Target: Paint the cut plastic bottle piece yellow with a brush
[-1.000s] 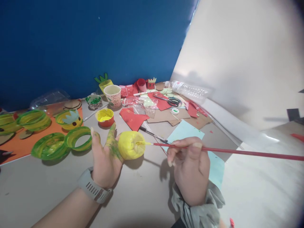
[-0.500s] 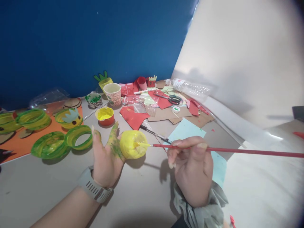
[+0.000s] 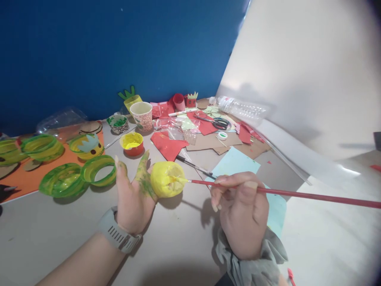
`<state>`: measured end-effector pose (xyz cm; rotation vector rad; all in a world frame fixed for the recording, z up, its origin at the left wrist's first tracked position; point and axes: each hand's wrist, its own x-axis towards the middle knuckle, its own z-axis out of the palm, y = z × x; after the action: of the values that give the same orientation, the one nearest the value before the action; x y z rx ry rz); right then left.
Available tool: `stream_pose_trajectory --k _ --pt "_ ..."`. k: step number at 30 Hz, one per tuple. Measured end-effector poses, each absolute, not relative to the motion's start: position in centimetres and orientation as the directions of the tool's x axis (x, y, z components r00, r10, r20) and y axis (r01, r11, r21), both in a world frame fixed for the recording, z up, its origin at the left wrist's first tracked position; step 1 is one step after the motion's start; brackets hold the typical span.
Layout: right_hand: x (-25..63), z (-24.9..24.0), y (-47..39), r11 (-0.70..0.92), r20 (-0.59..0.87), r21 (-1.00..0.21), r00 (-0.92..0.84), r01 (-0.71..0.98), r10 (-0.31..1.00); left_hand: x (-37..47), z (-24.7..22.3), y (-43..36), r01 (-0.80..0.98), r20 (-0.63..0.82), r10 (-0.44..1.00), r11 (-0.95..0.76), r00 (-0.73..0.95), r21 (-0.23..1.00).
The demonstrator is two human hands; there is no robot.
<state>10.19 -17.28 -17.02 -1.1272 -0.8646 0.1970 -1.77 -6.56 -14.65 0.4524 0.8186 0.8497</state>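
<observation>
My left hand [image 3: 135, 198], smeared with green and yellow paint, holds a yellow-painted plastic bottle bottom [image 3: 163, 184] with its ridged base facing right. Some of the fingers are hidden behind or inside it, while two stick up free. Between the thumb and fingers of my right hand [image 3: 242, 214] is a thin red paintbrush [image 3: 297, 194]. Its yellow-coated tip touches the hollow in the middle of the bottle base. Just beyond my left hand stands a small red cup of yellow paint [image 3: 132, 145].
Green-and-yellow painted bottle pieces [image 3: 62, 180] lie at left, some on orange paper [image 3: 35, 180]. Behind stand a paper cup [image 3: 142, 117] and a cup of green paint [image 3: 118, 124]. Scissors [image 3: 220, 123], red scraps, cardboard, a pen [image 3: 195, 166], light-blue paper [image 3: 238, 161] and a clear bottle [image 3: 241, 107] are further right.
The brush's handle end has dropped slightly, while its tip stays at the bottle base. My right hand has shifted a little to the right. Both grips are the same.
</observation>
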Motion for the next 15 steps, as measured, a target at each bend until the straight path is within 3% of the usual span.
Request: stream_pose_trajectory --k 11,14,15 --pt "9.9 -17.5 -17.5 0.441 0.551 -0.826 0.671 0.351 0.496 -1.6 -14.1 -7.0 -0.521 -0.465 0.817 0.576 0.341 0.630" --pt "9.8 -17.7 -17.5 0.517 0.612 -0.770 0.661 0.374 0.434 -1.8 -15.7 -6.8 -0.332 -0.331 0.898 0.419 0.290 0.845" --pt "9.8 -17.8 -17.5 0.536 0.629 -0.755 0.647 0.377 0.431 -2.0 -16.5 -6.7 -0.180 -0.128 0.942 0.191 0.311 0.965"
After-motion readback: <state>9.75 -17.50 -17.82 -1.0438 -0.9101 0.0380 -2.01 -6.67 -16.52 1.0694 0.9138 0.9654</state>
